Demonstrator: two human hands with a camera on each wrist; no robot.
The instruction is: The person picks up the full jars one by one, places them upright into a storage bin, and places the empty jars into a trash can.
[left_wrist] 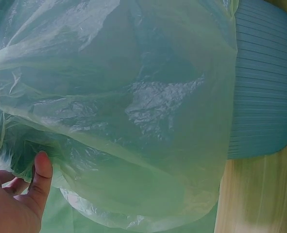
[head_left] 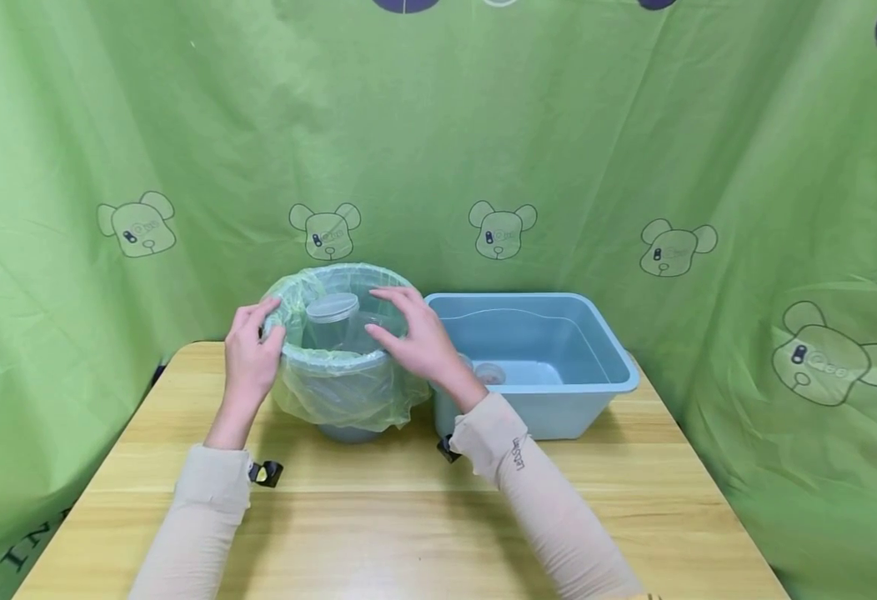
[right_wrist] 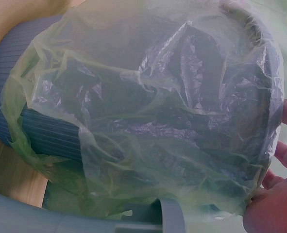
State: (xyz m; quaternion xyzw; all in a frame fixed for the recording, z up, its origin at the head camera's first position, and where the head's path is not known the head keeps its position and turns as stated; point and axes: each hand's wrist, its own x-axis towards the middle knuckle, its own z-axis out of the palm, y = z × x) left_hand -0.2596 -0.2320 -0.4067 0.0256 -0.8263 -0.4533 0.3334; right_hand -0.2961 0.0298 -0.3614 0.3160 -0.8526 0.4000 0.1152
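Observation:
A trash bin [head_left: 352, 433], ribbed and blue, stands lined with a pale green translucent trash bag [head_left: 341, 392] folded over its rim. My left hand [head_left: 251, 354] holds the lined rim at the left, its thumb [left_wrist: 42, 170] against the bag. Inside stands a clear plastic cup with a lid [head_left: 333, 321], beside other clear plastic [head_left: 369, 321]. Over the bin's right side, my right hand [head_left: 427, 337] has its fingers spread and its thumb apart, with nothing between them. In the right wrist view, its fingers [right_wrist: 285, 153] are beside the lined rim.
Right next to the bin is a blue plastic tub [head_left: 603, 387]. A small clear round container [head_left: 491, 373] lies in it, near its left end. Both stand on a wooden table [head_left: 348, 533], before a green curtain [head_left: 423, 142] with bear-head prints.

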